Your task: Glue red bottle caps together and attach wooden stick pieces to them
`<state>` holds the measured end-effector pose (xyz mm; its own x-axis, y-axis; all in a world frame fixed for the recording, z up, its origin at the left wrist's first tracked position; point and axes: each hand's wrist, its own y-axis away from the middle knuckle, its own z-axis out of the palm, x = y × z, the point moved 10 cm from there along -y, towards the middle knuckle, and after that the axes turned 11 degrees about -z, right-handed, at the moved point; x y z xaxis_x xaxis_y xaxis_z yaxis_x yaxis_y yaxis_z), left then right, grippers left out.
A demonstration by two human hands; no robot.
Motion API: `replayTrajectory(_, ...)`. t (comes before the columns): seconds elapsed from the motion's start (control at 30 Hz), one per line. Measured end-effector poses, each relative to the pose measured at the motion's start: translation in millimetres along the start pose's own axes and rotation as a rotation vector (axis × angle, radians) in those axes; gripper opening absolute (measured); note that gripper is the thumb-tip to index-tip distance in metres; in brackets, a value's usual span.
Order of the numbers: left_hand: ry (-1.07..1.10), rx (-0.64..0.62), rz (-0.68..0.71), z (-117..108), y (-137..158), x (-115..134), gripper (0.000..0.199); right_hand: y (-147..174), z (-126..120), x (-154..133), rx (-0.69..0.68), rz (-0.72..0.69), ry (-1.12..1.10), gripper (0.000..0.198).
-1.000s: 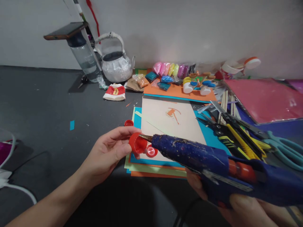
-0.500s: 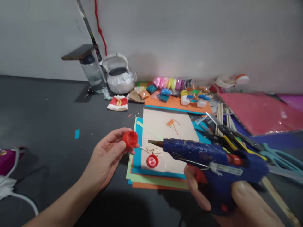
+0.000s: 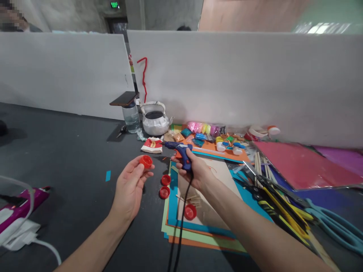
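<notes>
Between the thumb and fingers of my left hand (image 3: 132,185) is a red bottle cap (image 3: 146,161), its hollow side tilted up toward me. My right hand (image 3: 195,168) is wrapped round the handle of a blue hot glue gun (image 3: 181,149), whose nozzle points left, near a small red and white paper piece (image 3: 152,145). A black cord hangs from the gun's grip. Two more red caps (image 3: 165,192) lie on the dark table beside the paper stack. Another red cap (image 3: 190,212) rests on the pale top sheet (image 3: 215,213), close to some short wooden sticks (image 3: 194,199).
Coloured paper sheets (image 3: 210,241) are stacked in front. Scissors (image 3: 334,226) and cutters lie to the right, below a red sheet pack (image 3: 295,162). A silvery kettle (image 3: 155,122), a water jar (image 3: 131,119) and clay packets (image 3: 200,128) stand at the back. A purple power strip (image 3: 25,206) is at left.
My right hand has carried the glue gun away from me, leftward and toward the back. The view has tilted up. My left hand still holds its cap; two caps by the stack now show.
</notes>
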<state>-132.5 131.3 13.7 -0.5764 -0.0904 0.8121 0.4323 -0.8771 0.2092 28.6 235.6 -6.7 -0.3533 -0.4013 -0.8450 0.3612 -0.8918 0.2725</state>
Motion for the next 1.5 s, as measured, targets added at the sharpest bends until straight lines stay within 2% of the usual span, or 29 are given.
replayTrajectory(0.1,0.007,-0.003,-0.005,-0.6,-2.4,-1.5,0.030,-37.6,8.7,14.9,0.006,0.065,0.041,0.043)
replayTrajectory(0.2,0.009,-0.014,-0.016,-0.9,-4.5,-4.2,0.028,-56.3,8.5,24.2,0.018,0.098,0.143,0.047)
replayTrajectory(0.3,0.012,-0.031,-0.034,-0.4,-5.4,-8.5,0.028,-60.9,5.3,19.6,0.013,0.083,0.294,0.044)
replayTrajectory(0.43,-0.023,-0.044,-0.059,1.1,-3.3,-13.1,0.029,-51.8,-5.1,-7.1,-0.016,-0.017,0.546,0.024)
replayTrajectory(0.5,-0.036,-0.060,-0.069,3.7,-0.4,-13.9,0.029,-37.4,-15.8,-26.6,-0.015,-0.106,0.673,0.019)
replayTrajectory(0.6,-0.043,-0.106,-0.089,10.5,6.4,-15.1,0.026,1.1,-34.0,-51.3,-0.017,-0.245,0.816,0.007)
replayTrajectory(0.63,-0.049,-0.127,-0.105,13.7,9.2,-16.4,0.025,17.6,-37.4,-56.1,-0.044,-0.292,0.891,0.006)
replayTrajectory(0.67,-0.058,-0.149,-0.123,17.1,12.3,-18.2,0.024,35.9,-32.9,-60.8,-0.127,-0.395,1.071,0.011)
replayTrajectory(0.7,-0.072,-0.176,-0.148,20.9,15.6,-20.9,0.023,55.3,-27.2,-59.9,-0.222,-0.488,1.242,0.015)
replayTrajectory(0.77,-0.098,-0.220,-0.195,27.2,22.6,-26.9,0.022,89.0,-23.7,-41.1,-0.390,-0.549,1.482,0.022)
replayTrajectory(0.8,-0.112,-0.240,-0.216,29.8,26.1,-30.2,0.023,102.7,-23.5,-30.4,-0.448,-0.577,1.567,0.025)
replayTrajectory(0.87,-0.136,-0.281,-0.244,34.4,32.6,-36.4,0.023,120.0,-26.6,-12.8,-0.475,-0.614,1.650,0.029)
replayTrajectory(0.97,-0.163,-0.339,-0.281,39.8,39.8,-46.2,0.022,127.0,-27.2,1.2,-0.440,-0.682,1.654,0.029)
replayTrajectory(1.1,-0.198,-0.345,-0.331,40.0,42.6,-57.3,0.022,127.4,-17.8,3.4,-0.451,-0.797,1.602,0.016)
replayTrajectory(1.2,-0.214,-0.366,-0.364,41.7,44.4,-63.3,0.022,135.1,-13.9,-2.3,-0.446,-0.850,1.520,0.019)
replayTrajectory(1.37,-0.159,-0.481,-0.479,52.1,56.1,-78.3,0.021,152.1,-16.7,-15.6,-0.318,-0.815,1.386,0.026)
replayTrajectory(1.5,-0.120,-0.510,-0.554,55.0,65.2,-86.5,0.020,160.6,-12.7,-27.6,-0.263,-0.874,1.182,0.027)
